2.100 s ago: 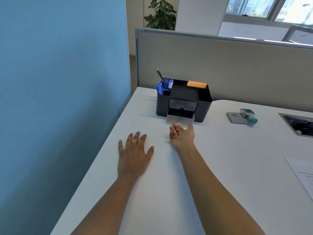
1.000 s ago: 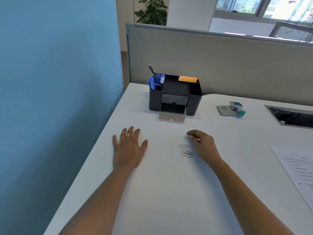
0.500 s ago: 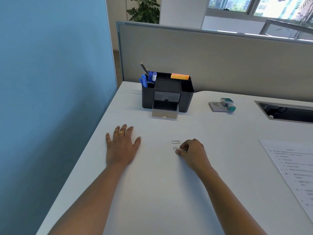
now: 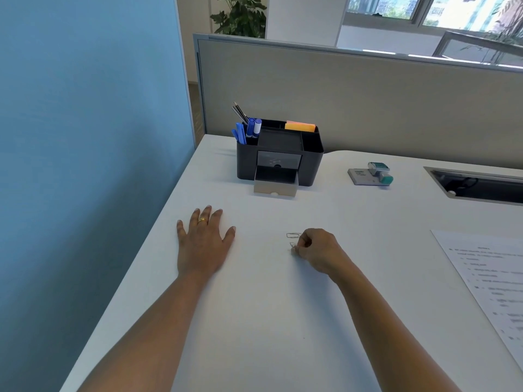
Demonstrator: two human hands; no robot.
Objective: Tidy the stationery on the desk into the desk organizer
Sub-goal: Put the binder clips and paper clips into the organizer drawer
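On the white desk (image 4: 254, 321), my right hand (image 4: 317, 250) is pinching a paper clip (image 4: 292, 245), fingers nearly closed, needing carrying to the organizer's open drawer (image 4: 276, 189) at twelve o'clock.

White counter (image 4: 254, 321), blue partition along its left edge, beige divider at the back. Black organizer (image 4: 311, 168) stands far left-centre, its pale drawer (image 4: 276, 190) pulled out onto the surface. Stapler (image 4: 370, 174) right of it, apart. Recessed cable tray (image 4: 478, 188) far right. Printed sheet (image 4: 492, 284) at right edge. Two paperclips: one (image 4: 293, 235) lying free mid-counter, another (image 4: 292, 245) just below it at the right hand's (image 4: 318, 250) fingertips. Left hand (image 4: 202, 244) flat, palm down.
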